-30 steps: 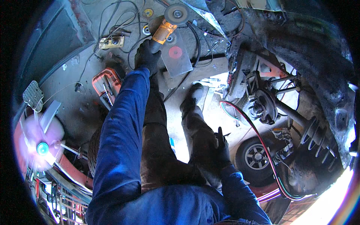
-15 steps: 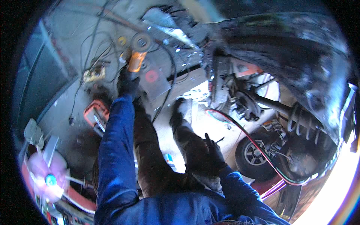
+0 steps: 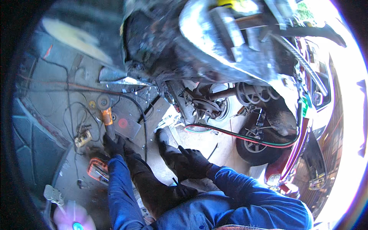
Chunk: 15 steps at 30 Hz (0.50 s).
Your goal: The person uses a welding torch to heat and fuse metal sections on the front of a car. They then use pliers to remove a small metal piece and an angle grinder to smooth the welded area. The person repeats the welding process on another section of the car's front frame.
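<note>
My left hand, in a black glove with a blue sleeve, is shut on the rear of an orange angle grinder. The grinder's disc points away from me over the concrete floor. My right hand, also gloved, rests with fingers apart on my right leg and holds nothing. My legs in dark trousers stretch forward, with one boot near a grey metal plate that carries a red disc.
A raised car's bare brake hub hangs ahead, with red and green hoses running past it. A loose wheel lies at right. An orange tool case, a small yellow device, cables and a pink fan are at left.
The view has swung up and right toward the car. My left hand has drawn the grinder closer to me. My right hand has shifted onto my leg.
</note>
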Available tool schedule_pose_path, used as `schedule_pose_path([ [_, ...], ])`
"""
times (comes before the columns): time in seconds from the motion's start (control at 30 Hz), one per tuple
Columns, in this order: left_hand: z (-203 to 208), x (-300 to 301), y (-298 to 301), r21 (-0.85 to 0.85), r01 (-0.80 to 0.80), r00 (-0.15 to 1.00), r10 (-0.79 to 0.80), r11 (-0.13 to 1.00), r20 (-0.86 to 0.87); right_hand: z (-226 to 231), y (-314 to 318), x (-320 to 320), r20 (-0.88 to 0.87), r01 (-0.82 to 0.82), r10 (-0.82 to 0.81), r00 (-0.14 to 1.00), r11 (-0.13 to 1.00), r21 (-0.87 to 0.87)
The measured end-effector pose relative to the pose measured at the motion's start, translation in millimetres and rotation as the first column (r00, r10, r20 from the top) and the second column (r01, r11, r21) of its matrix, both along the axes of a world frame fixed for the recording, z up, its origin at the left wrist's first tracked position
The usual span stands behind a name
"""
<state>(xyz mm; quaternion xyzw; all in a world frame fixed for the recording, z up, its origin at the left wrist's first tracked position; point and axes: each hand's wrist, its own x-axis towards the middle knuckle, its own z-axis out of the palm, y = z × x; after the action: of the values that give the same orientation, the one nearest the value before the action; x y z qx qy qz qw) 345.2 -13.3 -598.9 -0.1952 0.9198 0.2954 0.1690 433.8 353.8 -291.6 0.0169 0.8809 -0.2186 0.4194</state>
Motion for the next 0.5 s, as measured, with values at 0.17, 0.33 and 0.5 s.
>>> schedule_pose_path([
  [0.17, 74, 20, 34, -0.004, 0.244, 0.968, -0.244, 0.970, -0.064, 59, -14, -24, -0.121, -0.051, 0.046, 0.992, 0.998, -0.040],
  [0.33, 231, -26, 118, 0.234, 0.457, 0.801, -0.283, 0.858, -0.528, 150, -19, -45, -0.373, -0.002, -0.064, 0.926, 0.984, -0.175],
  [0.5, 414, -105, 202, 0.449, 0.445, 0.779, -0.088, 0.775, -0.620, 278, 4, -50, -0.611, 0.049, -0.276, 0.742, 0.932, -0.360],
])
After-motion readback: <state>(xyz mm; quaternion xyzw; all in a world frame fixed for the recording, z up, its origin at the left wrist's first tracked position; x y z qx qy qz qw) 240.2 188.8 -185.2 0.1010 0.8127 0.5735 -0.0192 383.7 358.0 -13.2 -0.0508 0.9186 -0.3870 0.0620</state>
